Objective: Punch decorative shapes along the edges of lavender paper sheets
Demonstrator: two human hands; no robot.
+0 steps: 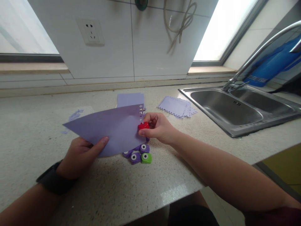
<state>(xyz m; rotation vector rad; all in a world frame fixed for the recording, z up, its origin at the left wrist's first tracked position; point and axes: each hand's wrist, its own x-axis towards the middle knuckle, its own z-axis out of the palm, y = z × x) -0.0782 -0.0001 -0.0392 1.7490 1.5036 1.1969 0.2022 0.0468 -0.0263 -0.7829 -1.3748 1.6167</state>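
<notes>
My left hand point(87, 153) grips the lower left part of a purple sheet of paper point(110, 128), thumb on top. The sheet is held up off the counter and bends at its left corner. Small punched shapes run down the upper part of its right edge. There my right hand point(157, 127) pinches a red craft punch point(143, 126) between thumb and fingers, at the paper's edge. Below the sheet lie several purple craft punches point(135, 158) and a green craft punch point(146, 158), with star marks on top. The paper partly hides some of them.
Behind the sheet is a stack of plain purple paper point(129, 99). Purple sheets with punched edges point(175, 106) lie fanned out near the steel sink point(225, 108). Purple paper scraps point(75, 115) rest at the left. The counter's front edge point(178, 196) runs below my arms.
</notes>
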